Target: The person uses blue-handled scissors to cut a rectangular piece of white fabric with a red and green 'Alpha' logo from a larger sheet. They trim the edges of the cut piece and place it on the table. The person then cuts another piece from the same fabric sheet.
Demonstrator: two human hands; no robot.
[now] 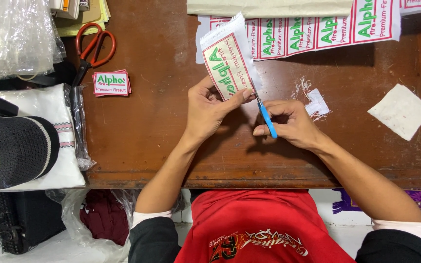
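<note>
My left hand [208, 109] pinches the lower edge of a white embroidered patch [226, 65] with a red border and green lettering, holding it upright over the brown wooden table [147, 131]. My right hand [291, 122] grips small blue-handled scissors [267, 119], whose blades touch the patch's right lower edge. A strip of several matching uncut patches [317, 29] lies flat at the table's far side, just behind the held patch.
A small stack of cut patches [111, 83] and orange-handled scissors [91, 48] lie at the left. White fabric scraps [315, 103] and a white cloth square [401, 110] rest at the right. A black cap [13, 151] and plastic bags [13, 34] sit off the table's left.
</note>
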